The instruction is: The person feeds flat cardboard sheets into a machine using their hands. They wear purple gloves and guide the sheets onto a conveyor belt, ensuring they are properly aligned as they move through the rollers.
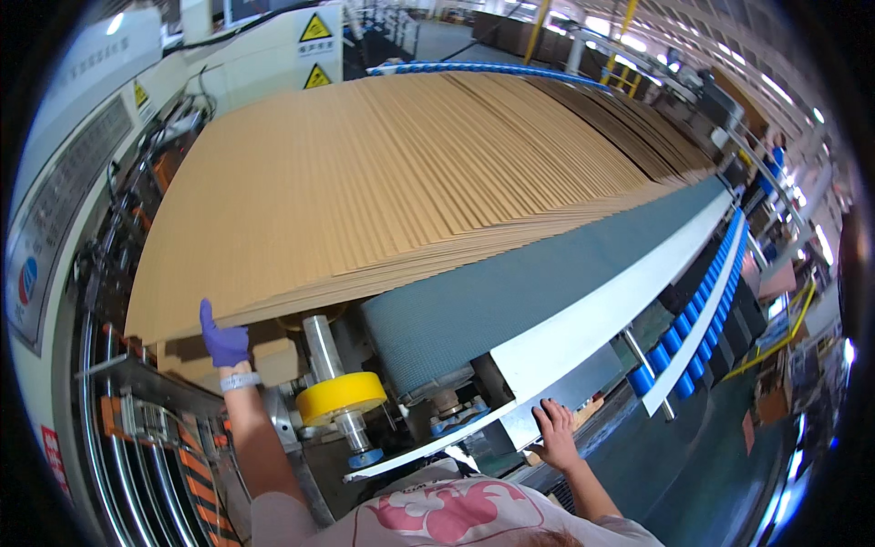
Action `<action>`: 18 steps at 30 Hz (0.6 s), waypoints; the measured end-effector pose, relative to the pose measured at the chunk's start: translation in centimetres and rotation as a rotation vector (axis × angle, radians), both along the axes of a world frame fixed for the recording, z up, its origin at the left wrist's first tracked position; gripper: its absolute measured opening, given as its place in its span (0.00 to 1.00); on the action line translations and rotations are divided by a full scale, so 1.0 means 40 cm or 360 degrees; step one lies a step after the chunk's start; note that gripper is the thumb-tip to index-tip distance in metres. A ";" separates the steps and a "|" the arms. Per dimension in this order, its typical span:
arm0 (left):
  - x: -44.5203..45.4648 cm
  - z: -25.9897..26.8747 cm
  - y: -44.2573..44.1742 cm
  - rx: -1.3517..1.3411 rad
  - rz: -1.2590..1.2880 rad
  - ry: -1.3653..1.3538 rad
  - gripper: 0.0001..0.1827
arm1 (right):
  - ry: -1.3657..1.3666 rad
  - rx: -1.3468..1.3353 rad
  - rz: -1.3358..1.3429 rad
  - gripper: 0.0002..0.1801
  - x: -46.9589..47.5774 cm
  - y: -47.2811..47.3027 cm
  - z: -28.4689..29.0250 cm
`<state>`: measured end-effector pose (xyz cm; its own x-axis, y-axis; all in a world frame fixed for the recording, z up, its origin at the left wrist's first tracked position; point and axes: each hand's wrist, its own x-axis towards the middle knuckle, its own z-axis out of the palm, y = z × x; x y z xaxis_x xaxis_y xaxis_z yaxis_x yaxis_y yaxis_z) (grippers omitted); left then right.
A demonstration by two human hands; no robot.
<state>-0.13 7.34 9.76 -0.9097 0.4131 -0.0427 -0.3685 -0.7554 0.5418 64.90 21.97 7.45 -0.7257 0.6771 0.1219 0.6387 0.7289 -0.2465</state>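
Observation:
A long overlapping run of brown corrugated cardboard sheets (383,184) fans across a green conveyor belt (472,301). My left hand (225,342), in a purple glove with a pale band at the wrist, is at the near edge of the front sheets, thumb raised against the cardboard; whether the fingers grip the edge from below cannot be told. My bare right hand (557,431) rests on the metal edge of the machine frame (533,414), fingers spread, holding nothing. Between my hands a yellow wheel (342,398) sits on a steel shaft (322,347).
Machinery with steel rollers (140,478) and orange-black striped parts (205,492) is at the lower left. A white machine panel with warning signs (316,29) stands behind. Blue rollers (673,359) run along the right. A person in blue (772,167) is far off at right.

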 end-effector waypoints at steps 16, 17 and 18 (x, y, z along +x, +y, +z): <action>-0.114 -0.172 -0.059 -0.1027 0.0500 0.1221 0.40 | 0.0012 -0.0003 0.0079 0.55 -0.003 0.021 -0.028; -0.097 -0.178 -0.049 -0.1000 0.0438 0.1162 0.38 | 0.0013 -0.0017 0.0046 0.55 0.002 0.012 -0.030; -0.054 -0.134 -0.017 -0.0688 0.0246 0.0821 0.37 | -0.0022 -0.0016 0.0007 0.56 0.004 0.000 -0.023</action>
<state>-2.28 6.68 4.41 -0.9049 0.3207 0.2799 0.1118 -0.4554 0.8833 65.07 21.97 6.54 -0.7302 0.6751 0.1053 0.6388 0.7292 -0.2451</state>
